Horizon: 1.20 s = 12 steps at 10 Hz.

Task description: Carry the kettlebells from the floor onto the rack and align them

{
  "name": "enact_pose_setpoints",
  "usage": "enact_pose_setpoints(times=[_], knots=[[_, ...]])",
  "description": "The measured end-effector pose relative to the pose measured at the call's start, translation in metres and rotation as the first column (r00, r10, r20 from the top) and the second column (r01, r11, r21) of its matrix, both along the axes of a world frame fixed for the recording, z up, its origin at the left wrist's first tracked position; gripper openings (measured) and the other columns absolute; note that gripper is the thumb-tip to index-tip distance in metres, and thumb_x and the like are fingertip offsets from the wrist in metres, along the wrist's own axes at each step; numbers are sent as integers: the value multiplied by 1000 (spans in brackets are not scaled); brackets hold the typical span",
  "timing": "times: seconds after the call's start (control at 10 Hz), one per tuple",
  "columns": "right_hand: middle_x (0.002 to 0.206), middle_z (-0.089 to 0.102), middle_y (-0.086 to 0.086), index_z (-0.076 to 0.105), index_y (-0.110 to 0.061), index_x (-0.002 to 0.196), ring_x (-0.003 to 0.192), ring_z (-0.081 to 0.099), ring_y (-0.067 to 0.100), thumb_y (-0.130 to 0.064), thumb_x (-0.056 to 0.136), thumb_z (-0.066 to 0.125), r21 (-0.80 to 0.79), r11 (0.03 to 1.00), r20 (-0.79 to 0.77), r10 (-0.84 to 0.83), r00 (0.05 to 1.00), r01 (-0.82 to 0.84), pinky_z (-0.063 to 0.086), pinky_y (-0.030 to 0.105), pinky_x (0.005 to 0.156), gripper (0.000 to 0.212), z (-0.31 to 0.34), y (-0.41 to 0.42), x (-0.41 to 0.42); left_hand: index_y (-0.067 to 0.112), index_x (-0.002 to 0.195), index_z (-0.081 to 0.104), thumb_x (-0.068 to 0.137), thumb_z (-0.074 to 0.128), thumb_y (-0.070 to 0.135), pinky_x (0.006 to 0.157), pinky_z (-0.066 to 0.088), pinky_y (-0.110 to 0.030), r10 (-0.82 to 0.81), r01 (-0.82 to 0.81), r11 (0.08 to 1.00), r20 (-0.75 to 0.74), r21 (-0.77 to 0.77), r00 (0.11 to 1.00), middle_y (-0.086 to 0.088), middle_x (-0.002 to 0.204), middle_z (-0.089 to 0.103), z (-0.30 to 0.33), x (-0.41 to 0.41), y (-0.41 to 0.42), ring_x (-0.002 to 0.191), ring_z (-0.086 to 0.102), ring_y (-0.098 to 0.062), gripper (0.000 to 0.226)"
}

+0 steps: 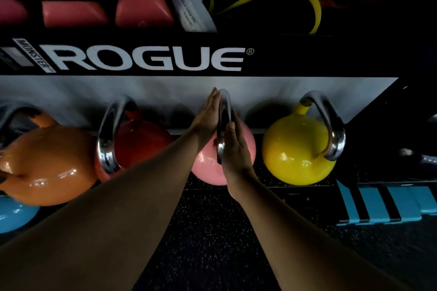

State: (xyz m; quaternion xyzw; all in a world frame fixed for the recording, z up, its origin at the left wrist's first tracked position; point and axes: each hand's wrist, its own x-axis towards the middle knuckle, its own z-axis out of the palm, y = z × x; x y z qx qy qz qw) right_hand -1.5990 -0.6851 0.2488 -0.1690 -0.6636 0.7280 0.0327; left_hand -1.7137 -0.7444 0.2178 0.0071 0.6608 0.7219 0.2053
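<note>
A pink kettlebell (208,169) with a chrome handle (224,111) stands in the middle of a row below the black rack beam (151,60) lettered ROGUE. My left hand (208,114) lies flat against the handle's left side. My right hand (235,149) lies flat against its right side. The fingers of both hands are straight, not wrapped around the handle. A yellow kettlebell (298,149) stands to the right. A red kettlebell (144,142) and an orange kettlebell (47,163) stand to the left. At the lower left edge a blue kettlebell (14,215) is partly hidden.
The upper shelf holds pink-red weights (73,14), a white device (186,0) and yellow bands (312,7). A grey panel (165,92) runs behind the handles. Black speckled rubber floor (212,231) lies below. A blue-and-black striped object (378,203) sits low on the right.
</note>
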Motion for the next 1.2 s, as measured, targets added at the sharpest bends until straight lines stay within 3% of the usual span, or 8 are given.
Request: enact_pose_setpoints(times=[0.1,0.2,0.3,0.5,0.9,1.0,1.1,1.2], knots=[[147,47,-9,29,-36,151,123,49,2,-36,106,27,-10,1000,-26,1,1000,-1,41,21,99,45,-3,0,-1,25,147,37,83,38,74,113,36,-40,5,-6,999,-4,-36,1000,-9,150,42,1,4,0,136,44,-20,81],[146,47,-12,29,-36,151,117,52,-2,-37,105,28,7,1000,-27,13,1000,-13,44,15,92,45,-5,4,-1,18,146,38,91,34,66,105,45,-32,23,-24,999,-23,-46,999,-16,146,46,1,4,2,132,48,-25,73],[148,49,-9,32,-43,147,127,51,6,-47,101,32,14,1000,-23,27,999,-26,43,33,106,47,-10,7,-3,13,145,39,102,28,49,80,52,-15,23,-23,1000,-21,-13,1000,-19,138,51,0,3,2,122,55,-24,57],[147,50,-8,35,-38,148,132,48,5,-43,102,33,-4,999,-45,38,998,-39,39,36,112,46,-15,14,-5,18,144,41,94,34,58,112,38,-43,54,-54,998,-38,-20,998,-17,141,50,0,7,2,129,49,-25,64],[149,48,-9,32,-39,148,134,46,6,-45,101,31,23,995,-27,103,994,-102,36,39,114,48,-10,17,-3,21,148,35,90,34,63,119,26,-42,2,-9,996,-77,-91,997,-11,151,41,8,13,-1,139,38,-21,71],[145,53,-4,36,-34,148,128,53,10,-37,104,33,57,990,-29,132,991,-130,43,34,108,44,-6,20,-2,17,149,33,101,29,47,118,21,-31,-2,-17,988,-118,-152,993,-10,154,36,14,12,-2,142,33,-21,57],[115,71,0,57,-37,131,98,70,20,-48,90,49,237,964,31,114,993,-118,56,45,89,42,7,39,-6,9,143,41,102,27,38,110,31,-31,39,-78,955,-136,-288,990,-15,146,44,27,7,-8,136,41,-30,52],[103,74,0,67,-32,115,91,70,20,-47,83,56,480,868,68,104,992,-123,56,45,85,37,18,54,-6,10,140,44,97,28,41,107,37,-36,63,-158,907,-244,-391,968,-18,144,45,37,9,-16,130,45,-34,56]])
